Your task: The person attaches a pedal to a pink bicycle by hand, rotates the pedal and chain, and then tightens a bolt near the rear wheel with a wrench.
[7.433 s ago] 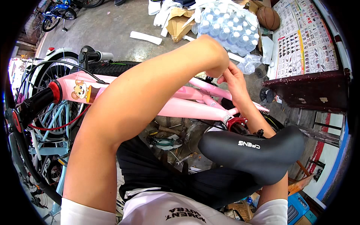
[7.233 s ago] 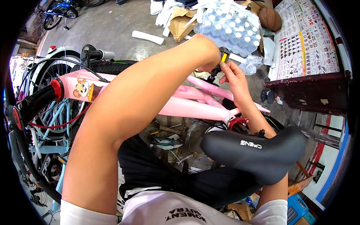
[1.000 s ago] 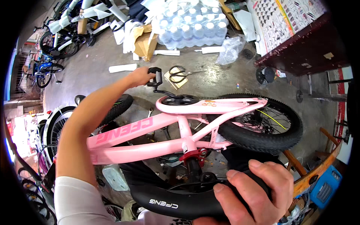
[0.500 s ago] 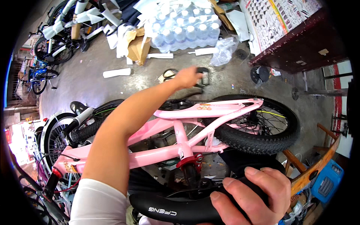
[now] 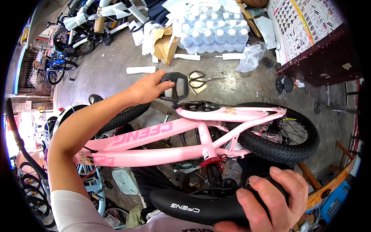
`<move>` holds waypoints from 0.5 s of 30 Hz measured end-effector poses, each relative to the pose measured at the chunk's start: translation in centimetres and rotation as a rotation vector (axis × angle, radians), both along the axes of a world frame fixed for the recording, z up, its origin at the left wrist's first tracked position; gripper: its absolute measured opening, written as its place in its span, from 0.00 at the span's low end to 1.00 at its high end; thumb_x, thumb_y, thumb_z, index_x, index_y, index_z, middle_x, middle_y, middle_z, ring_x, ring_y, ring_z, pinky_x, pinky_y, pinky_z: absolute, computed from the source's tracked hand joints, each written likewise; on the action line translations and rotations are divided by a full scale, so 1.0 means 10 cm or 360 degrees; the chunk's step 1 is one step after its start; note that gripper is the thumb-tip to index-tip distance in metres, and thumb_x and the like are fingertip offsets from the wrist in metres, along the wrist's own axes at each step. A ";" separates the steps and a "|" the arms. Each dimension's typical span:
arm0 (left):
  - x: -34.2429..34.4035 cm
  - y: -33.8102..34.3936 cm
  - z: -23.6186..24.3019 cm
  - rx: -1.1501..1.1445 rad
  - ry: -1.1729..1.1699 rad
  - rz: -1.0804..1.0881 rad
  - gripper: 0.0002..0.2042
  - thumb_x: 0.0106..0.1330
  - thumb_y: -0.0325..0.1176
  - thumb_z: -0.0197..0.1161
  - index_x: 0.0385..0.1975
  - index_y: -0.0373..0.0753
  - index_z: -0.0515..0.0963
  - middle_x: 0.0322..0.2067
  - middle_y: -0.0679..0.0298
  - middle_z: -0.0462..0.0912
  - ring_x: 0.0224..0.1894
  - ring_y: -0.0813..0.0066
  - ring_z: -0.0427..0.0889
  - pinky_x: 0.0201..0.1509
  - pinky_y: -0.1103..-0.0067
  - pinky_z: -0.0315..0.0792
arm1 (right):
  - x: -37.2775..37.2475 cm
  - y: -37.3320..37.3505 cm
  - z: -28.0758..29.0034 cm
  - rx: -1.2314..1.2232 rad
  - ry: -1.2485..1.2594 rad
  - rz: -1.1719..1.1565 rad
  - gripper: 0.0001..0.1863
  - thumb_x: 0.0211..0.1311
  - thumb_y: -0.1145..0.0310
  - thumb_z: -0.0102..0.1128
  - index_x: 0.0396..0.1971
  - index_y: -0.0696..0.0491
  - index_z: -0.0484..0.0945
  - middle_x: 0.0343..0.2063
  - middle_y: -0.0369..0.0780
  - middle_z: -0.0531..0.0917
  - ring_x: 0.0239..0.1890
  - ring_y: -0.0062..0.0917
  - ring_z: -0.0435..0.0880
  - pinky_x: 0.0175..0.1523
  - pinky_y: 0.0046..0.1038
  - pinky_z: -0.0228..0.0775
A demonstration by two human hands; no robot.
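Note:
A pink bicycle point(image 5: 154, 156) lies across in front of me, its saddle toward me and its knobby rear tyre point(image 5: 272, 152) on the right. My left hand point(image 5: 147, 89) reaches over the frame and is closed on a black pedal point(image 5: 180, 86), fingers on its left side. Just right of the pedal is the dark chainring guard point(image 5: 199, 106). My right hand point(image 5: 276, 199) grips the rear of the black saddle point(image 5: 220, 212); its fingers curl over the top. A red clamp point(image 5: 210, 160) circles the seat post below the saddle.
Scissors point(image 5: 199, 80) lie on the floor beyond the pedal. Wrapped water bottles point(image 5: 214, 36), torn cardboard point(image 5: 164, 48) and white foam tubes point(image 5: 141, 70) are farther off. Other bicycles point(image 5: 73, 40) stand at left; a dark red cabinet point(image 5: 313, 58) and wooden stool point(image 5: 315, 183) are at right.
My left hand has swung the pedal leftward around the crank, uncovering the scissors. The view has shifted, so the bicycle sits further right. My right hand stays on the saddle.

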State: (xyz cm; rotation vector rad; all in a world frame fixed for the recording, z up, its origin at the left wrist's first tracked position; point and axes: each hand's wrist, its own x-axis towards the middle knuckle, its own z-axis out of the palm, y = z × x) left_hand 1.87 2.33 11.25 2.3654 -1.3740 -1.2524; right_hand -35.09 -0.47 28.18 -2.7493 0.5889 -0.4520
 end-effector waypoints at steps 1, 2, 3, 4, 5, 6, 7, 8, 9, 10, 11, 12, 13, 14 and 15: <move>-0.15 -0.05 0.10 -0.0006 0.0096 0.0049 0.20 0.73 0.48 0.57 0.48 0.33 0.74 0.33 0.47 0.82 0.37 0.51 0.82 0.44 0.60 0.73 | -0.01 0.01 0.00 0.0010 -0.0012 0.0009 0.25 0.66 0.41 0.57 0.39 0.50 0.85 0.41 0.39 0.85 0.43 0.39 0.84 0.42 0.36 0.77; -0.29 -0.14 0.03 -0.0131 0.0138 -0.0051 0.20 0.73 0.48 0.57 0.48 0.34 0.74 0.34 0.47 0.82 0.38 0.51 0.82 0.45 0.61 0.73 | -0.01 0.01 -0.01 0.0013 -0.0005 0.0008 0.25 0.66 0.41 0.57 0.39 0.50 0.85 0.41 0.39 0.85 0.43 0.39 0.84 0.42 0.36 0.77; -0.47 -0.29 -0.06 -0.0265 0.0191 -0.0159 0.20 0.73 0.47 0.57 0.48 0.34 0.74 0.35 0.47 0.82 0.39 0.52 0.82 0.46 0.61 0.73 | -0.03 0.01 -0.02 0.0008 0.0013 -0.0004 0.25 0.66 0.42 0.57 0.39 0.50 0.85 0.41 0.39 0.85 0.43 0.39 0.84 0.42 0.36 0.77; -0.64 -0.46 -0.18 -0.0277 0.0290 -0.0202 0.21 0.73 0.49 0.57 0.48 0.34 0.74 0.39 0.45 0.82 0.43 0.52 0.81 0.49 0.63 0.72 | -0.07 0.00 -0.03 0.0003 0.0022 -0.0011 0.25 0.66 0.42 0.57 0.39 0.50 0.85 0.41 0.39 0.85 0.43 0.39 0.84 0.42 0.36 0.77; -0.79 -0.64 -0.34 -0.0197 0.0370 -0.0181 0.23 0.73 0.51 0.57 0.48 0.34 0.74 0.42 0.43 0.81 0.47 0.48 0.81 0.52 0.61 0.71 | -0.10 0.00 -0.04 -0.0013 -0.0011 0.0029 0.25 0.66 0.42 0.57 0.39 0.50 0.85 0.41 0.39 0.85 0.43 0.39 0.84 0.43 0.36 0.77; -0.89 -0.78 -0.57 -0.0345 0.0220 -0.0280 0.25 0.72 0.53 0.55 0.48 0.32 0.73 0.43 0.40 0.81 0.48 0.42 0.80 0.53 0.58 0.71 | -0.11 -0.01 -0.04 -0.0025 -0.0056 0.0081 0.24 0.66 0.42 0.57 0.40 0.50 0.85 0.41 0.39 0.85 0.43 0.39 0.83 0.43 0.36 0.77; -0.96 -0.97 -0.99 -0.0455 0.0039 -0.0367 0.24 0.73 0.52 0.56 0.52 0.34 0.73 0.42 0.43 0.82 0.45 0.47 0.82 0.50 0.59 0.72 | -0.10 0.01 -0.04 -0.0019 -0.0060 0.0071 0.25 0.67 0.42 0.56 0.39 0.50 0.85 0.41 0.39 0.85 0.43 0.38 0.84 0.43 0.36 0.77; -1.04 -1.16 -1.18 -0.0282 0.0077 -0.0320 0.25 0.72 0.53 0.56 0.52 0.33 0.73 0.46 0.39 0.81 0.53 0.39 0.78 0.57 0.57 0.70 | -0.10 0.01 -0.04 -0.0030 -0.0045 0.0055 0.25 0.67 0.42 0.56 0.39 0.50 0.85 0.41 0.39 0.85 0.43 0.38 0.84 0.43 0.36 0.77; -0.90 -1.22 -1.73 -0.0322 -0.0109 -0.0238 0.26 0.70 0.53 0.58 0.52 0.32 0.73 0.47 0.39 0.81 0.52 0.39 0.79 0.57 0.57 0.71 | -0.07 0.02 -0.03 -0.0029 -0.0066 0.0059 0.25 0.68 0.42 0.55 0.39 0.50 0.85 0.40 0.39 0.85 0.43 0.38 0.84 0.43 0.36 0.77; -0.68 -1.22 -2.12 -0.0158 -0.0189 -0.0173 0.27 0.69 0.54 0.59 0.50 0.31 0.74 0.46 0.39 0.81 0.51 0.40 0.80 0.56 0.57 0.72 | -0.07 0.02 -0.03 -0.0022 -0.0067 0.0052 0.25 0.68 0.42 0.54 0.38 0.50 0.85 0.40 0.39 0.86 0.43 0.38 0.84 0.43 0.36 0.77; -0.49 -1.16 -2.27 -0.0034 -0.0269 -0.0147 0.27 0.68 0.54 0.60 0.49 0.31 0.74 0.45 0.40 0.82 0.49 0.41 0.81 0.54 0.57 0.74 | -0.09 0.00 -0.05 -0.0030 -0.0043 0.0043 0.25 0.68 0.42 0.54 0.38 0.50 0.85 0.40 0.39 0.86 0.43 0.38 0.84 0.43 0.36 0.77; -0.34 -1.09 -2.19 -0.0015 -0.0273 -0.0386 0.28 0.67 0.55 0.60 0.49 0.31 0.75 0.44 0.40 0.83 0.49 0.43 0.82 0.53 0.58 0.75 | -0.12 -0.01 -0.07 -0.0046 -0.0048 0.0021 0.26 0.69 0.41 0.53 0.38 0.50 0.85 0.40 0.39 0.86 0.43 0.38 0.84 0.43 0.37 0.77; -0.03 -0.87 -2.30 0.0044 -0.0350 -0.0080 0.27 0.67 0.55 0.59 0.49 0.32 0.76 0.44 0.42 0.83 0.49 0.44 0.83 0.52 0.58 0.75 | -0.12 0.00 -0.08 -0.0050 -0.0097 0.0026 0.26 0.69 0.41 0.52 0.38 0.50 0.85 0.40 0.38 0.86 0.44 0.38 0.84 0.44 0.37 0.77; 0.31 -0.64 -2.36 0.0129 -0.0490 -0.0078 0.27 0.67 0.55 0.59 0.49 0.34 0.77 0.44 0.43 0.84 0.49 0.45 0.83 0.51 0.58 0.75 | -0.10 0.00 -0.07 -0.0040 -0.0129 0.0034 0.26 0.69 0.41 0.52 0.38 0.50 0.85 0.40 0.38 0.86 0.44 0.38 0.84 0.44 0.37 0.77; 0.35 -0.44 -2.08 0.0057 -0.0501 -0.0023 0.26 0.68 0.55 0.59 0.48 0.35 0.77 0.44 0.43 0.84 0.48 0.44 0.83 0.51 0.58 0.74 | -0.09 -0.01 -0.06 -0.0028 -0.0068 0.0040 0.26 0.69 0.41 0.53 0.38 0.50 0.85 0.41 0.39 0.86 0.44 0.38 0.84 0.44 0.38 0.77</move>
